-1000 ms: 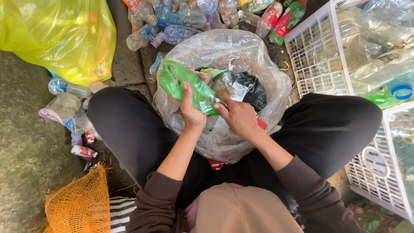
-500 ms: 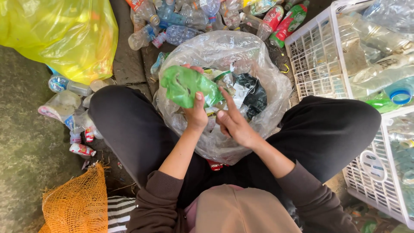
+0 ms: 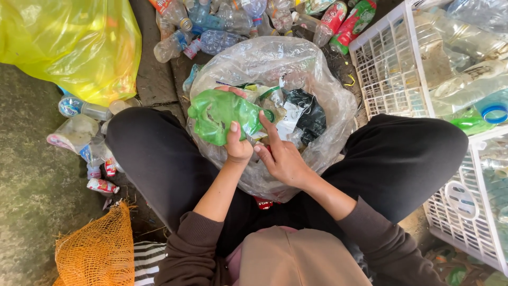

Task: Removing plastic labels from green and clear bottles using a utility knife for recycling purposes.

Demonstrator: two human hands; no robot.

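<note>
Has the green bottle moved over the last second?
Yes. The green bottle in the left hand has turned and drawn slightly nearer the person, judged against the clear bag's rim.

Green bottle, yellow bag, orange net.

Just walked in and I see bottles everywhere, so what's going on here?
A person sits cross-legged with a clear plastic bag of scrap between their knees. The left hand holds a crushed green bottle over the bag, and the right hand has its fingers at the bottle's cap end. Loose plastic bottles lie ahead, white baskets stand to the right, and a yellow bag sits on the left.
</note>
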